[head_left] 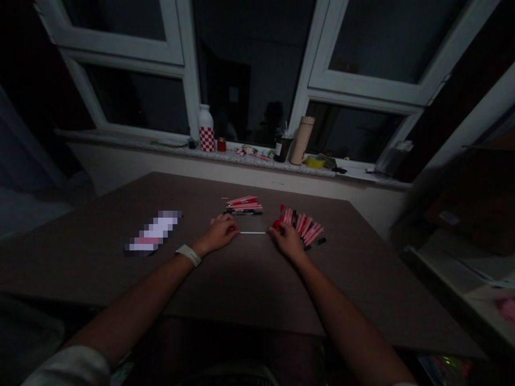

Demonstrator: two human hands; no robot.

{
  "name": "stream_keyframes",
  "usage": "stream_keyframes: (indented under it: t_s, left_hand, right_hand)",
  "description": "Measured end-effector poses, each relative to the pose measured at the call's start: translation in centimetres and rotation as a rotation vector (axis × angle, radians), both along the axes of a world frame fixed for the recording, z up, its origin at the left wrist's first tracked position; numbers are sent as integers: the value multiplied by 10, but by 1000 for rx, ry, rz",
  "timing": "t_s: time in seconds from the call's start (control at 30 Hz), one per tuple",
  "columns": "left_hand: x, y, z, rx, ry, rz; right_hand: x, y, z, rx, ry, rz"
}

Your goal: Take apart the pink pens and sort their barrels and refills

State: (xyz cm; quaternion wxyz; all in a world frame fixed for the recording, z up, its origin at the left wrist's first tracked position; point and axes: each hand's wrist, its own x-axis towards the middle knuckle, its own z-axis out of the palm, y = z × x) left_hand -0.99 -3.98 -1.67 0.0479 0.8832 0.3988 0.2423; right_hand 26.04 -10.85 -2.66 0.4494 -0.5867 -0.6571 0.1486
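Between my two hands, low over the brown table, runs a thin white rod [252, 232] that looks like a pen refill. My left hand [219, 234], with a pale watch band on the wrist, is closed at the rod's left end. A small red piece [231, 229] shows at its fingers. My right hand [290, 242] is closed at the other end, and its fingertips are partly hidden. Red parts [277, 224] lie at its fingers. Beside it fans out a group of pink-and-black pens [309, 229]. Beyond my left hand lies a pile of pink, red and black pens [243, 203].
A blurred-out phone-like object [155, 233] lies left on the table [249, 284]. Along the windowsill [169, 147] stand a checkered bottle [206, 128], a red jar [221, 144], a dark cup [282, 148], a beige flask [302, 140] and yellow tape [315, 162].
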Motion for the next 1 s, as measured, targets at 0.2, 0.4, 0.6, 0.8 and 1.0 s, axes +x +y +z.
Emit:
stream_keyframes:
  t_s: [0.2, 0.4, 0.6, 0.8, 1.0]
  left_hand:
    - [-2, 2, -1, -11, 0, 30]
    - [-4, 4, -1, -16, -5, 49]
    - [-5, 5, -1, -12, -10, 95]
    - [-5, 6, -2, -11, -15, 92]
    - [-5, 4, 0, -27, -18, 83]
  right_hand:
    - [-2, -2, 1, -30, 9, 29]
    - [-2, 0, -3, -55, 22, 26]
    - [-2, 1, -4, -53, 12, 19]
    - [-4, -4, 2, -58, -44, -7]
    - [-6, -5, 3, -54, 23, -22]
